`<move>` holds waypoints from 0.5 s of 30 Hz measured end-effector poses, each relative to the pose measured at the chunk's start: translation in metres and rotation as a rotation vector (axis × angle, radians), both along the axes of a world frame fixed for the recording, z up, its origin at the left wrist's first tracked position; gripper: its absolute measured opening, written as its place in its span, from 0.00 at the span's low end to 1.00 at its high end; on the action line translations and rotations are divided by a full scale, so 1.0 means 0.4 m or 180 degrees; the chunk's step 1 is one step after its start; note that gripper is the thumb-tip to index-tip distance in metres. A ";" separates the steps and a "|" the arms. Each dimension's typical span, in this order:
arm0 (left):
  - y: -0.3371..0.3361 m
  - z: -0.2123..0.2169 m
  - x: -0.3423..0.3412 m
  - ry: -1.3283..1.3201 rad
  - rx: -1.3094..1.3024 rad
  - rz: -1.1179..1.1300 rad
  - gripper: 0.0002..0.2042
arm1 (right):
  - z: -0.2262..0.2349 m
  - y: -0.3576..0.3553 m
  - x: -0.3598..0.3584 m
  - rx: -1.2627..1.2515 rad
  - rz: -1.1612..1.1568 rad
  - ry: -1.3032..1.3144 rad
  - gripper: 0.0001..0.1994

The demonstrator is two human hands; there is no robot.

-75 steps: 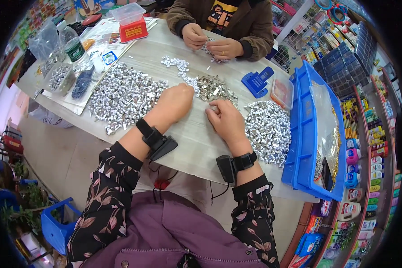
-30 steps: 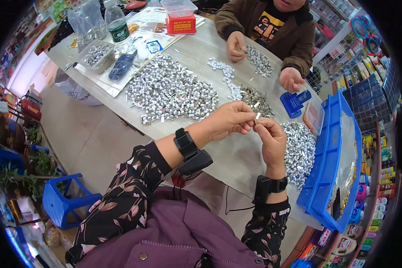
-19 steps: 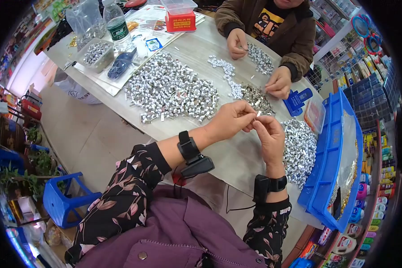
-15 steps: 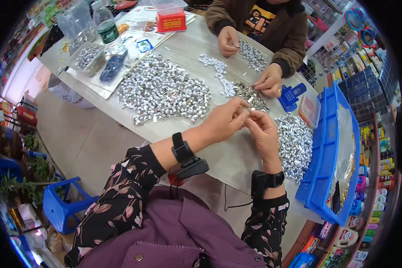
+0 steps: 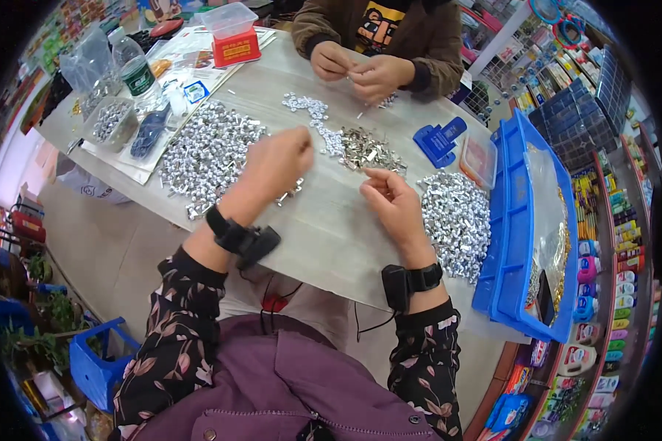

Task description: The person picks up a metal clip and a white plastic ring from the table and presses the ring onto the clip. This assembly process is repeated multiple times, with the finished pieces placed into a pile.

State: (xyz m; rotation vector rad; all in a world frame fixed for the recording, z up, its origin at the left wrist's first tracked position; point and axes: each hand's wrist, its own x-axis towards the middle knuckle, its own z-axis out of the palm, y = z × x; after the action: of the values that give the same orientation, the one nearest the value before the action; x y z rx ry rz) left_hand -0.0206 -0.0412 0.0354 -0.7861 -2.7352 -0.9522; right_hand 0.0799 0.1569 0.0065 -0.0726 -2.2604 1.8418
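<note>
My left hand (image 5: 276, 162) is over the right side of a large pile of small silver-and-white pieces (image 5: 206, 147). Its fingers are curled together, and what they hold, if anything, is hidden. Close to a smaller heap of thin metal pieces (image 5: 371, 149), my right hand (image 5: 397, 209) has its thumb and forefinger apart with nothing visible between them. Right beside that hand lies another pile of silver pieces (image 5: 456, 224). A trail of small white pieces (image 5: 329, 140) runs along the metal heap. Dark bands with black devices circle both my wrists.
Across the table, a person's hands (image 5: 360, 73) meet over small pieces. A blue tray (image 5: 502, 220) stands at the right edge, near a blue plastic holder (image 5: 439, 142) and a clear box (image 5: 479, 162). A bottle (image 5: 136, 70), a tub (image 5: 110, 123) and a red scale (image 5: 237, 50) stand far left.
My hands, together over the table before, have parted: the left went left to the large pile, the right stays near the metal heap. The other person's hands have come together.
</note>
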 end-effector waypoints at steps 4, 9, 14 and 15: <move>-0.013 -0.011 -0.036 0.0809 -0.0172 -0.0115 0.07 | -0.007 0.021 -0.021 0.1726 -0.0177 0.0417 0.13; 0.068 -0.039 -0.042 0.0496 -0.1039 -0.0205 0.07 | -0.012 -0.015 -0.032 0.2639 -0.0547 0.0534 0.13; 0.088 -0.057 -0.046 0.0720 -0.1235 -0.0292 0.05 | -0.020 -0.005 -0.034 0.2794 -0.0680 0.0640 0.09; 0.088 -0.059 -0.044 0.0770 -0.1203 -0.0317 0.05 | -0.022 -0.003 -0.032 0.2778 -0.0663 0.0624 0.08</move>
State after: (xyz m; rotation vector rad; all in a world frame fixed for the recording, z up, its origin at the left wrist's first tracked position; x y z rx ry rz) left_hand -0.0383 -0.0058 0.0120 -1.0284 -2.7088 -0.3229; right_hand 0.0672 0.1558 -0.0022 0.0192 -2.5675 0.6248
